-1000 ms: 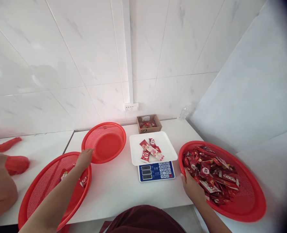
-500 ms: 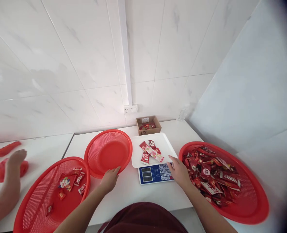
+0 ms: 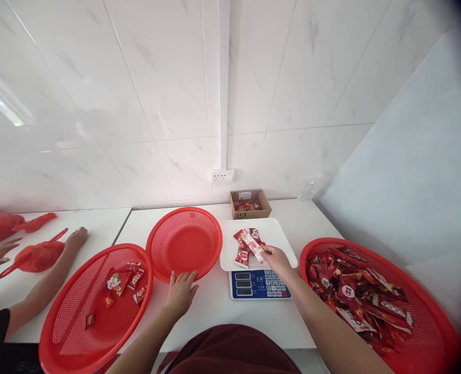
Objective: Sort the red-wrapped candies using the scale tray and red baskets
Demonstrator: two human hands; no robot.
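Head view: candy packets (image 3: 249, 245) on white scale tray (image 3: 285, 235), right basket (image 3: 429, 353) full

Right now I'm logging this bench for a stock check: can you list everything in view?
wide basket: one, red, left front, few sweets inside
small basket: one, red, centre, nothing inside
scale: one, blue panel, white tray on top
pink packet: one, on tray among red sweets
heaped basket: one, red, right, full of sweets
cardboard box: one, brown, by wall
red bags: two, far left, near a co-worker's hands
left hand: at small basket's rim
right hand: grip on pink packet
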